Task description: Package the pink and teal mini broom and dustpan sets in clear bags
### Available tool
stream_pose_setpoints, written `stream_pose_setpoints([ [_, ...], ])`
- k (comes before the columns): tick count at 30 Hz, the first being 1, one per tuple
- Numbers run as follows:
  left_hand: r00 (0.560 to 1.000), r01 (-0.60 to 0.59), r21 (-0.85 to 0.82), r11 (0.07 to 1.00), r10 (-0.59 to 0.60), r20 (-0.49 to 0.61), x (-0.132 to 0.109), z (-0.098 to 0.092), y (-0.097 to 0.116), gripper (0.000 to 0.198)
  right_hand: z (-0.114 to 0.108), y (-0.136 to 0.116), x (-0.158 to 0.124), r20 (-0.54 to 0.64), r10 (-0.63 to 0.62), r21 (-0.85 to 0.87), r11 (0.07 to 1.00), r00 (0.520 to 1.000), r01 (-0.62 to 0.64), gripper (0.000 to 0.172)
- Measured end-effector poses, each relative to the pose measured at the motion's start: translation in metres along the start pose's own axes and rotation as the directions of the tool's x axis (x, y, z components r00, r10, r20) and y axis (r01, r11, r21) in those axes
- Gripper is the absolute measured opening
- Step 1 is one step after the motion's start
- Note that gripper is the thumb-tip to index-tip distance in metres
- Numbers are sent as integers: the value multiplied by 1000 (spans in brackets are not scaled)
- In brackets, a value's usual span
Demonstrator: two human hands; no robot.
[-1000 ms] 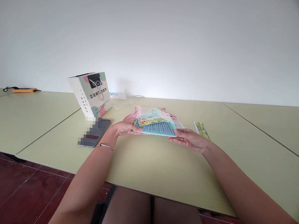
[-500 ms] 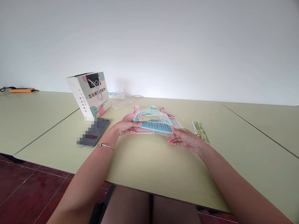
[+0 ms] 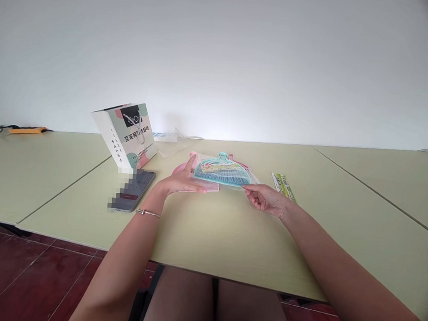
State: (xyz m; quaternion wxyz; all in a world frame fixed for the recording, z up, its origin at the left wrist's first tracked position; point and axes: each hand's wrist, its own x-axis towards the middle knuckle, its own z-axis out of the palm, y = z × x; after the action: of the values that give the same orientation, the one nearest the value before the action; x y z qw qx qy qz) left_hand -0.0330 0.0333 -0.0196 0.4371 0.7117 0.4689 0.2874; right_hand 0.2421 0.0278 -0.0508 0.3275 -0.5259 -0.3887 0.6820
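Observation:
A teal dustpan and brush set point(image 3: 222, 177) lies in a clear plastic bag with a yellow-green label strip across it. My right hand point(image 3: 266, 198) pinches the near right corner of this bag between thumb and fingers. To its left, my left hand point(image 3: 183, 180) is open, thumb and forefinger spread, over a pink dustpan point(image 3: 212, 186) that is partly under the teal set. Whether it touches the pan is hard to see. Behind the teal set, a pink-handled brush point(image 3: 236, 158) shows in part.
A paper gift bag point(image 3: 136, 134) stands at the left, with a phone point(image 3: 135, 191) before it. Crumpled clear plastic point(image 3: 174, 145) lies near the wall. A loose label card point(image 3: 284, 186) is right of my right hand. An orange device point(image 3: 27, 130) sits far left on the table point(image 3: 229, 246).
My left hand has let go of the teal set's bag and spread its fingers. The bag has shifted slightly right and away, with my right hand still pinching its corner.

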Motion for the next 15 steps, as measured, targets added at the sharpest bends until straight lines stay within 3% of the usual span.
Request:
stream_pose_setpoints([
  [2,998,-18,56,998,14,68,4,2,-4,112,0,0,0,-14,-2,47,999,1000,3,29],
  [4,996,-57,108,993,48,78,9,3,-9,79,0,0,0,-30,-28,43,999,999,29,33],
  [6,996,-82,155,985,84,-6,14,4,-13,49,2,1,0,-55,-61,-11,998,997,60,31],
  [9,985,-62,188,980,91,-146,20,6,-18,37,7,2,-2,-124,-126,-105,988,984,114,20],
  [10,978,-59,200,978,96,-184,21,7,-19,36,8,2,-4,-149,-157,-113,983,976,141,25],
  [12,964,-50,215,975,104,-247,22,8,-19,34,12,2,-8,-161,-241,-110,968,957,226,52],
  [15,953,-18,199,980,77,-293,21,10,-16,33,13,3,-10,-44,-409,-201,897,911,393,90],
])
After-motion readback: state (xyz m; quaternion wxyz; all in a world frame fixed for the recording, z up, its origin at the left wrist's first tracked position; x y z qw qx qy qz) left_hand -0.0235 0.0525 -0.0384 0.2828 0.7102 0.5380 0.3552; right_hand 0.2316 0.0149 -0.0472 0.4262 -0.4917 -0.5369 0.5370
